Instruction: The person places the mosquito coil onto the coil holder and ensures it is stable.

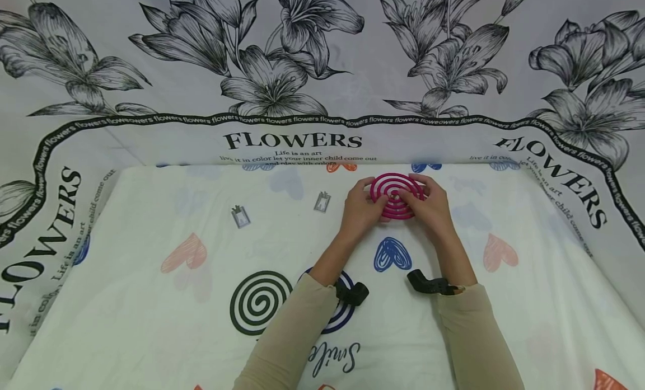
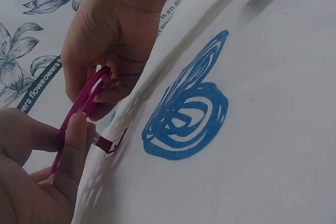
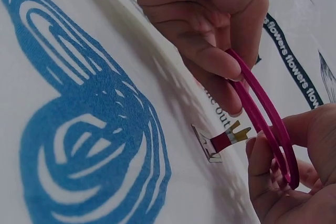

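Both hands hold a magenta spiral coil [image 1: 397, 214] at the back of the cloth. My left hand [image 1: 361, 208] grips its left edge, and my right hand [image 1: 434, 206] its right edge, thumbs over the face. In the left wrist view the coil [image 2: 67, 124] stands tilted between my left hand [image 2: 42, 166] and my right hand [image 2: 115, 40]. Beside it a small metal clip [image 2: 107, 146] rests on the cloth. The right wrist view shows the clip's [image 3: 223, 141] forked gold end near my right thumb; whether they touch, I cannot tell.
Two similar small clips, one left [image 1: 241, 216] and one nearer the hands [image 1: 322, 202], lie on the heart-printed cloth [image 1: 141, 300]. A dark green spiral [image 1: 260, 302] lies at the front, beside a dark blue spiral [image 1: 345, 317] partly covered by my left sleeve.
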